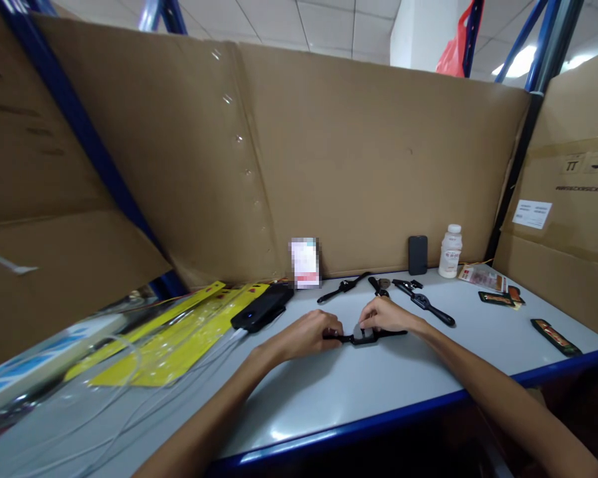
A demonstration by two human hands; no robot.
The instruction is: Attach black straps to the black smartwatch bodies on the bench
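A black spokeshave [365,340] lies crosswise on the grey tabletop in front of me, its two handles reaching left and right. My left hand [311,332] is closed on its left handle. Over the middle of the tool, my right hand [379,313] pinches a small grey metal plate [357,330] with a rounded edge, which stands tilted at the spokeshave's body. Whether the plate touches the body I cannot tell. Beyond my hands lie another spokeshave [345,287], a third one [431,309], and a black handled piece [377,285] partly hidden behind my right hand.
Yellow packaging sheets [179,338] and a black power bank [263,307] with white cables lie left. A white bottle [450,252] and dark phone [417,255] stand at the back. Small green packets [555,336] lie right. Cardboard walls [359,166] enclose the table; its blue edge [339,435] is nearest.
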